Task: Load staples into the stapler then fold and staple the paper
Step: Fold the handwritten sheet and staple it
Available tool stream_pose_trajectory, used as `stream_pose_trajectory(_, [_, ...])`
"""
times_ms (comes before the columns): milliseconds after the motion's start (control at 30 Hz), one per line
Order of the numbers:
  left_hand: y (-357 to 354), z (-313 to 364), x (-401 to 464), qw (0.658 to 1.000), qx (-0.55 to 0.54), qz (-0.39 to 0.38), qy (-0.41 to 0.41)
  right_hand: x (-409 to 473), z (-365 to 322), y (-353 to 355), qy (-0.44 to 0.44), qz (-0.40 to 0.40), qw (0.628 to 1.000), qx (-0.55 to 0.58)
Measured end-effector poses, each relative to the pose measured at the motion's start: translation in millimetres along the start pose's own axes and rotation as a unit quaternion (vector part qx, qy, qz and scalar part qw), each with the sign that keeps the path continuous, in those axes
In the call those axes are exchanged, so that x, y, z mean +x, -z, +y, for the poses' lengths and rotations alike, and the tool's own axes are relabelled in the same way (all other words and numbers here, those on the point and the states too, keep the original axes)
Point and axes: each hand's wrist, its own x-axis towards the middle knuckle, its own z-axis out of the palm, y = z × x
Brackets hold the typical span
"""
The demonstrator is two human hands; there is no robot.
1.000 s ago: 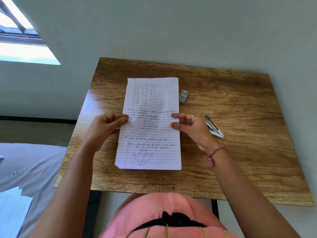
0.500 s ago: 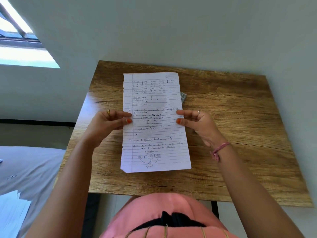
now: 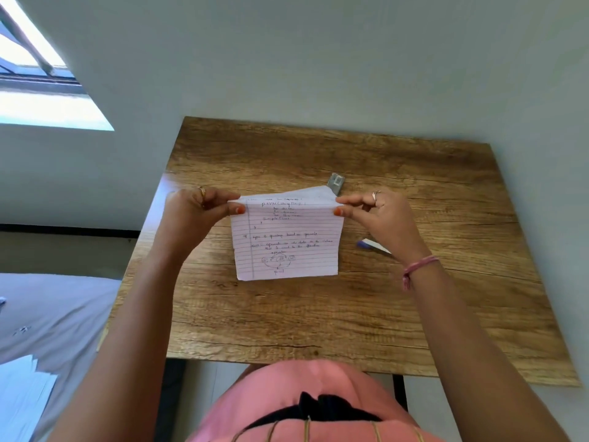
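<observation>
A lined, handwritten sheet of paper [image 3: 287, 240] is held above the wooden table [image 3: 414, 314], bent over at its top so the far half hangs behind the near half. My left hand [image 3: 197, 212] pinches the fold's left end between thumb and fingers. My right hand [image 3: 379, 218] pinches the fold's right end. The stapler [image 3: 371, 245], white with a blue tip, lies on the table under my right wrist, mostly hidden. A small grey staple box [image 3: 336, 181] sits just beyond the paper's top right corner.
The table stands against a pale wall. A grey bedsheet [image 3: 47, 314] with white papers [image 3: 19, 393] lies to the left, below table level. A window [image 3: 38, 90] is at the upper left.
The sheet lay flat on the table, then both hands lifted it. Its top half has now gone over backward, leaving about half its length showing.
</observation>
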Motion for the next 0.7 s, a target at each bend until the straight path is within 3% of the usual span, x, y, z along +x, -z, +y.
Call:
stream_pose_trajectory(100, [9,13,-3,0.996,0.06,0.001,-0.068,0,-14,11,0.075,0.017,0.993,-0.085])
stream_pose_trajectory(233, [25,22,0,0.99,0.079,-0.019,-0.118,-1,-30,28,0.066,-0.003,0.997,0.025])
stream_pose_trajectory(333, [28,32,1,0.993,-0.069,-0.073,-0.058,1,-41,36,0.011,-0.061,0.987,0.151])
stream_pose_trajectory(433, [19,39,8,0.973,-0.199,-0.102,0.051,7,-45,33,-0.074,-0.09,0.961,0.252])
stream_pose_trajectory(567, [1,21,22,0.966,-0.171,-0.114,0.159,16,-31,11,-0.183,-0.068,0.949,0.249])
stream_pose_trajectory(700, [-22,-28,31,0.97,-0.012,-0.12,0.213,14,-3,-26,-0.241,-0.067,0.952,0.177])
